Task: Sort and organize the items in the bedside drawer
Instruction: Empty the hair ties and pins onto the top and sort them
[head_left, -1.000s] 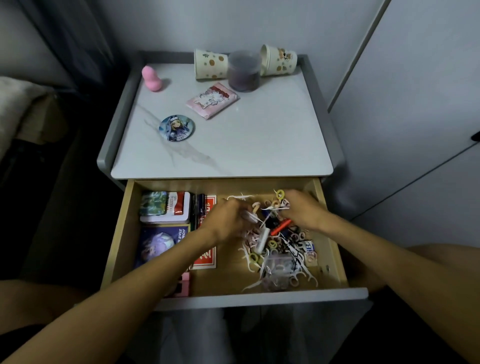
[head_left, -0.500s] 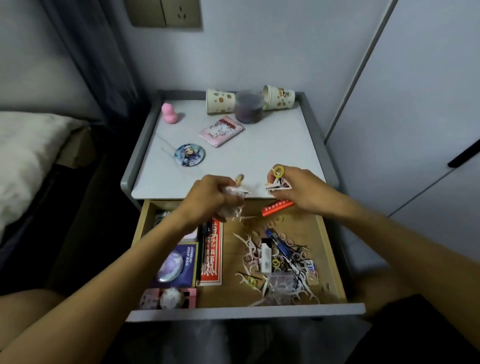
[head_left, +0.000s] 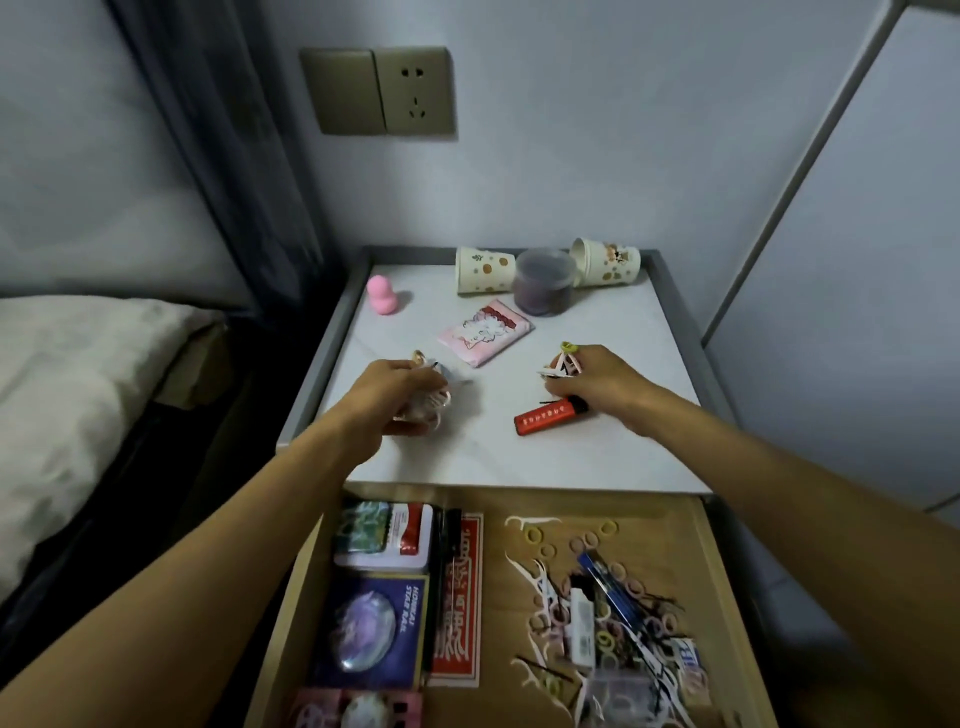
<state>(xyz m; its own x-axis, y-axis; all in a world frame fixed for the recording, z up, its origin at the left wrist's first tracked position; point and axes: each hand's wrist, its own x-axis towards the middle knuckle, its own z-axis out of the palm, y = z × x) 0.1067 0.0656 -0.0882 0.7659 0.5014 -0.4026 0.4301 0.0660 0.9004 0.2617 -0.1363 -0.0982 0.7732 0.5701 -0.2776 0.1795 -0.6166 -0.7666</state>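
The open wooden drawer (head_left: 719, 597) holds tins, cards and a red card box (head_left: 457, 597) on its left, and a tangle of floss picks, small hair ties and hairpins (head_left: 602, 613) on its right. Over the white nightstand top (head_left: 597, 457), my left hand (head_left: 400, 395) is shut on a clear plastic bag with small items (head_left: 434, 410). My right hand (head_left: 592, 376) grips a bunch of floss picks and a yellow hair tie (head_left: 563, 361). A red lighter (head_left: 550, 415) lies on the top under my right hand, touching its fingers.
At the back of the top lie two paper cups (head_left: 483, 270) on their sides, a dark round tub (head_left: 545, 280), a pink sponge (head_left: 382, 293) and a pink tissue pack (head_left: 485, 332). A bed (head_left: 78, 389) is at the left, a cabinet door (head_left: 857, 312) at the right.
Both hands lifted out of the drawer with small items and moved up over the nightstand top. The red lighter went from the drawer onto the top. The camera tilted upward.
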